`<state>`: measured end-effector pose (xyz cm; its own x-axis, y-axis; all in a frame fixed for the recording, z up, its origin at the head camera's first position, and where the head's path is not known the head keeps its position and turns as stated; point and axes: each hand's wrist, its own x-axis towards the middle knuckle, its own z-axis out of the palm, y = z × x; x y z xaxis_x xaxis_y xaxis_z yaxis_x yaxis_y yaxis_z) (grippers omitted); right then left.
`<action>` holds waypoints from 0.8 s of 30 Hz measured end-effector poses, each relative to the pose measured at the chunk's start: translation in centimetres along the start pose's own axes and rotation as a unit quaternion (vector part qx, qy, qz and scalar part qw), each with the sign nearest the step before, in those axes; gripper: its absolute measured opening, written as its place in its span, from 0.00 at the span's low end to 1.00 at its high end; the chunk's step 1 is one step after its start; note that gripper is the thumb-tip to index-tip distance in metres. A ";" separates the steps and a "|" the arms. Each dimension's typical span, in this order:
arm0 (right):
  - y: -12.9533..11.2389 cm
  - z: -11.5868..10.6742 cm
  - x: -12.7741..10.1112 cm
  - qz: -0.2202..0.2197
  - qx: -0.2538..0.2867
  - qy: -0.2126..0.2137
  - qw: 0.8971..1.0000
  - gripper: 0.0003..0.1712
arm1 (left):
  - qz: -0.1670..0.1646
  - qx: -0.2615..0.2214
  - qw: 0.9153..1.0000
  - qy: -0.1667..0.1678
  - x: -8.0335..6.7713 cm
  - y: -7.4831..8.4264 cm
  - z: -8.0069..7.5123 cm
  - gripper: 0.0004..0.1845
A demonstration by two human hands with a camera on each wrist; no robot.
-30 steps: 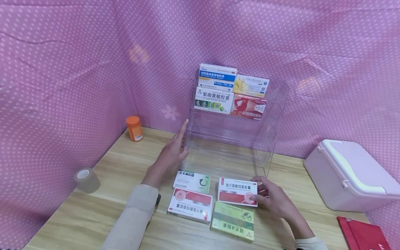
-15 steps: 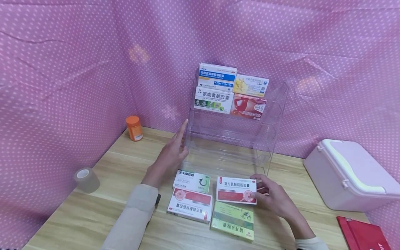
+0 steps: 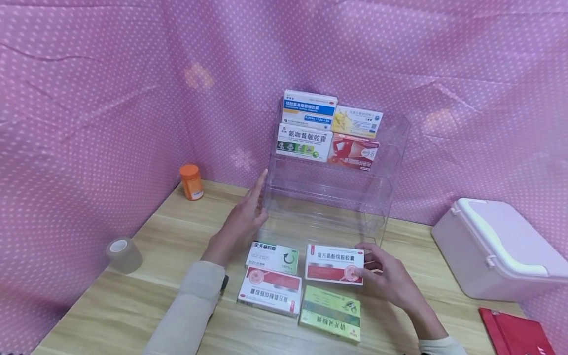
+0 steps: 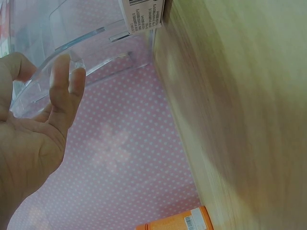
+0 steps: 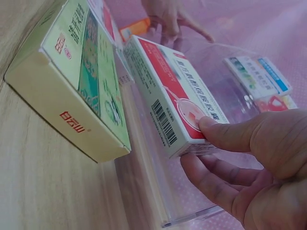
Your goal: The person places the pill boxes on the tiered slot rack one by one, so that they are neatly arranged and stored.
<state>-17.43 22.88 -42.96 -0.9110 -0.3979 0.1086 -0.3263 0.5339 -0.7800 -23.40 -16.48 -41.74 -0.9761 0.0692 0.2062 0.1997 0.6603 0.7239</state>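
Observation:
My right hand pinches a white-and-red medicine box at its right end, thumb on the printed face and fingers beneath. The box is tilted up in front of a clear acrylic display rack. Against the rack's left side rests my left hand, its fingers extended and holding nothing. Nearer me, a yellow-green medicine box lies flat on the table. To its left lie another white-and-red box and a white-and-green box.
Several medicine boxes, among them a blue-and-white one and a red one, fill the rack's upper tiers. An orange bottle and a tape roll stand left. On the right are a white lidded case and a red pouch.
My right hand has raised the white-and-red box slightly away from me, toward the rack, and a little left. The left hand has stayed in place at the rack's side.

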 end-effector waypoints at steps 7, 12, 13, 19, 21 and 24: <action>-0.8 -0.2 0.4 -0.025 -0.012 0.037 0.999 0.33 | -0.008 0.007 1.000 0.000 -0.1 0.1 -0.3 0.62; -1.5 -0.4 0.7 -0.028 -0.023 0.068 0.997 0.33 | 0.002 0.006 1.000 0.003 -0.1 0.0 -0.4 0.62; -1.6 -0.4 0.8 -0.031 -0.022 0.075 0.997 0.33 | 0.002 0.002 1.000 0.002 -0.1 0.0 -0.4 0.62; -2.4 -0.1 1.5 -0.054 -0.016 0.113 0.992 0.33 | -0.003 -0.009 1.000 -0.003 -0.1 -0.1 0.0 0.63; -2.7 -0.1 1.8 -0.055 -0.017 0.123 0.991 0.32 | -0.003 -0.005 1.000 -0.003 -0.1 -0.1 0.1 0.63; -3.3 -0.1 2.3 -0.050 -0.015 0.141 0.989 0.32 | 0.000 -0.001 1.000 -0.003 -0.1 0.0 0.0 0.62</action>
<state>-18.47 20.26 -40.06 -0.9064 -0.2292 0.3547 -0.4220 0.5266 -0.7380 -23.32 -16.48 -41.69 -0.9764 0.0737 0.2030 0.2005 0.6586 0.7253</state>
